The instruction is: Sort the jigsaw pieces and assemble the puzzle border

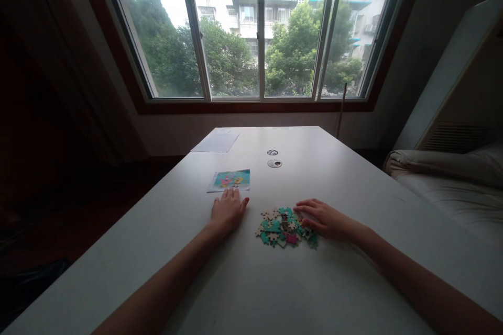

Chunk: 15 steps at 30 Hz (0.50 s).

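A loose pile of jigsaw puzzle pieces lies on the white table, some teal, some magenta, others bare cardboard brown. My right hand rests at the pile's right side with fingers stretched over its edge; no piece shows in its grasp. To the left, my left hand lies flat with fingers apart, its fingertips at the lower edge of a small picture card. The card has a teal background with pink and yellow figures.
Two round items lie beyond the pile near the table's middle. A white paper sheet sits at the far left edge. A pale cushioned seat stands on the right, and a window is ahead.
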### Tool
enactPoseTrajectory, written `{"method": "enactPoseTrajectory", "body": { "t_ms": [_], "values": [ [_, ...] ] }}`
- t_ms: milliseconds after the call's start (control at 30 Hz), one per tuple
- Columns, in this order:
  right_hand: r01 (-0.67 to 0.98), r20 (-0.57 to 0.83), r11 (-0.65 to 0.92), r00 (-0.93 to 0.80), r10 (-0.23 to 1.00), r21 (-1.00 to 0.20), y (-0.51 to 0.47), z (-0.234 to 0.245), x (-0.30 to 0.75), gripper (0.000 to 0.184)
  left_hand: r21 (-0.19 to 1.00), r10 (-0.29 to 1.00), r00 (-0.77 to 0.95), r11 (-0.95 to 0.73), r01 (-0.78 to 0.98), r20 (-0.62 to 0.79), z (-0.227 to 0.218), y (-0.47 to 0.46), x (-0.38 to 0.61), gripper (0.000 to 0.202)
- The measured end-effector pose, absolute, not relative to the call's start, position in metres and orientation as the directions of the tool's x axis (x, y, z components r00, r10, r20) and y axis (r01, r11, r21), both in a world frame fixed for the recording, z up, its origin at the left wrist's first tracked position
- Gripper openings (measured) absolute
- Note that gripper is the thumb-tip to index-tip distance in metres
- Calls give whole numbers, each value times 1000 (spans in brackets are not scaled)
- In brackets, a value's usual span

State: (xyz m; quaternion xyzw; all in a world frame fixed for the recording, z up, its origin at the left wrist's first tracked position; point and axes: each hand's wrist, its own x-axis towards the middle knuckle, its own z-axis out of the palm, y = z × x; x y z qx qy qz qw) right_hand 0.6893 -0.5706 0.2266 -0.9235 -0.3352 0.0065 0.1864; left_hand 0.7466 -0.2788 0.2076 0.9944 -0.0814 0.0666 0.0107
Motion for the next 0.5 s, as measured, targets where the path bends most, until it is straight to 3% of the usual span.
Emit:
{"method": "enactPoseTrajectory", "body": {
  "t_ms": [500],
  "values": [
    [617,93,-716,775,626,-325,-573,228,691,47,18,-169,975,-985,-174,145,209,-282,745,53]
  ]
}}
